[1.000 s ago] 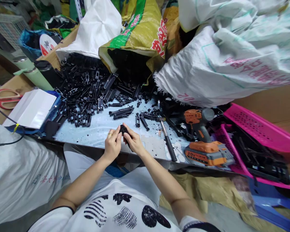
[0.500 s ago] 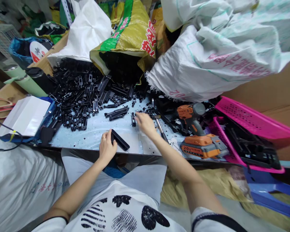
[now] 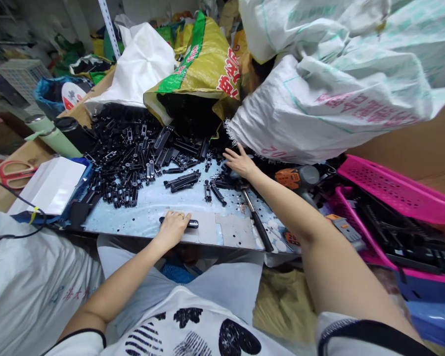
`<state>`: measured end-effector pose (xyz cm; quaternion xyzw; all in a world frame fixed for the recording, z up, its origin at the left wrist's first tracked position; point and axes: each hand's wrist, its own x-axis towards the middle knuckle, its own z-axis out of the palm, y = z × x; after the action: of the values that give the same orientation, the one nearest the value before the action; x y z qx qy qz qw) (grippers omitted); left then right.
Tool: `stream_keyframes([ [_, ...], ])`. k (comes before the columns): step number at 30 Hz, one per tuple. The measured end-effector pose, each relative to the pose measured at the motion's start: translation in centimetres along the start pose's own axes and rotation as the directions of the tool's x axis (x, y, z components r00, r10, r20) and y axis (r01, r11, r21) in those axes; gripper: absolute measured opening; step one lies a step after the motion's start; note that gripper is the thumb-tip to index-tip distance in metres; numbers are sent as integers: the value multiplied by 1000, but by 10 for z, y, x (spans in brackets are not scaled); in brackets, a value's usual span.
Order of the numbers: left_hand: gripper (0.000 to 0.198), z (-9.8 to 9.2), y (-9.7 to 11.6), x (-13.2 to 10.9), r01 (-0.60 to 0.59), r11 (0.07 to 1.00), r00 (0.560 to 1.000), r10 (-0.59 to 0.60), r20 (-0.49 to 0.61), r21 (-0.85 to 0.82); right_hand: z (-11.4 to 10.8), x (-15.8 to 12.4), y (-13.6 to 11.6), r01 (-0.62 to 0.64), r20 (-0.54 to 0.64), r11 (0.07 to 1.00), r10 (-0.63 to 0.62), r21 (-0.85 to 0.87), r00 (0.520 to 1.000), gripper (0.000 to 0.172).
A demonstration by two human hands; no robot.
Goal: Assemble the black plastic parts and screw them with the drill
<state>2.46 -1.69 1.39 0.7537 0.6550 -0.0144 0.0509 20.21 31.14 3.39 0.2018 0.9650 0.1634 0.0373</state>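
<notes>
My left hand (image 3: 173, 226) rests near the table's front edge, fingers curled over a long black plastic part (image 3: 191, 223) that lies flat on the pale blue table (image 3: 163, 198). My right hand (image 3: 238, 161) reaches far across the table to the mouth of a white woven sack (image 3: 319, 104), fingers spread over black parts there, holding nothing that I can see. A big heap of black plastic parts (image 3: 133, 148) spreads over the table's back left.
A hammer (image 3: 257, 222) lies beside my right forearm, which partly hides an orange cordless drill (image 3: 294, 177). A pink crate (image 3: 389, 212) with black parts stands at right. A yellow-green sack (image 3: 203, 64), a white box (image 3: 48, 185), red scissors (image 3: 13, 170) and green flasks (image 3: 50, 136) sit left and behind.
The hands parted. My left hand laid the black part flat on the table and stays on it. My right hand moved away and stretched out to the white sack's mouth.
</notes>
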Motion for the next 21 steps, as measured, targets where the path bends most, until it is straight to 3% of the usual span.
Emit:
stream_keyframes([
  [2,39,1,-1,-1,68,998,998,-68,3,-13,-21,-12,-22,76,-115,997,-74,14,991,30],
  [4,38,2,-3,0,61,996,998,-60,17,-63,-41,-31,-60,188,-180,981,-175,53,968,26],
  [7,36,4,-6,3,-40,985,998,46,32,-167,-58,-69,-126,364,-146,917,-342,162,928,22],
  [9,33,5,-8,5,-80,974,996,87,28,-210,-57,-92,-161,413,-90,876,-404,250,910,22],
  [12,35,5,-6,7,-94,966,994,103,25,-241,-44,-114,-189,297,5,891,-318,344,948,30],
  [15,40,5,-3,8,-63,962,997,71,20,-266,-36,-120,-199,135,86,911,-181,389,980,36],
  [18,63,5,0,6,-35,961,999,33,-12,-276,-43,-120,-205,55,88,933,-92,357,992,38],
  [21,59,7,-3,3,-52,956,996,30,-79,-287,-60,-119,-210,49,43,955,-64,291,997,38],
])
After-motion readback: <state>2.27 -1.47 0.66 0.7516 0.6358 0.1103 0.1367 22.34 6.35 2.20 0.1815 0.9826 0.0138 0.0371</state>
